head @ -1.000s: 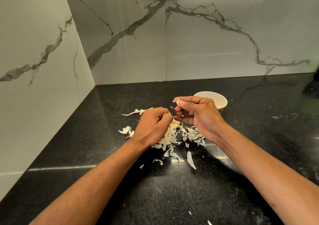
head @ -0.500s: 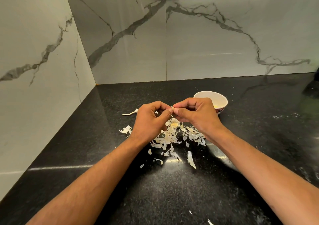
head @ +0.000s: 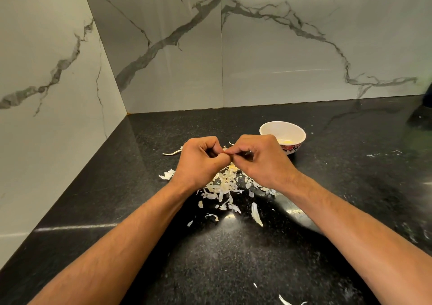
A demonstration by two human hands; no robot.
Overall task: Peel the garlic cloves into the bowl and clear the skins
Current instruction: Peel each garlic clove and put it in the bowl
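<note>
On the black counter (head: 140, 211), left of the bowl (head: 295, 129), both hands, left (head: 198, 162) and right (head: 259, 162), pinch a mostly hidden clove (head: 225, 149), peeling; next, drop it in.

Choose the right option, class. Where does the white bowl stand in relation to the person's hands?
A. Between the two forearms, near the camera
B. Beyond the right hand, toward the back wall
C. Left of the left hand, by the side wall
B: the bowl shows just past the right hand, farther back on the counter.

Dim, glare streaks, wide-angle warp
</note>
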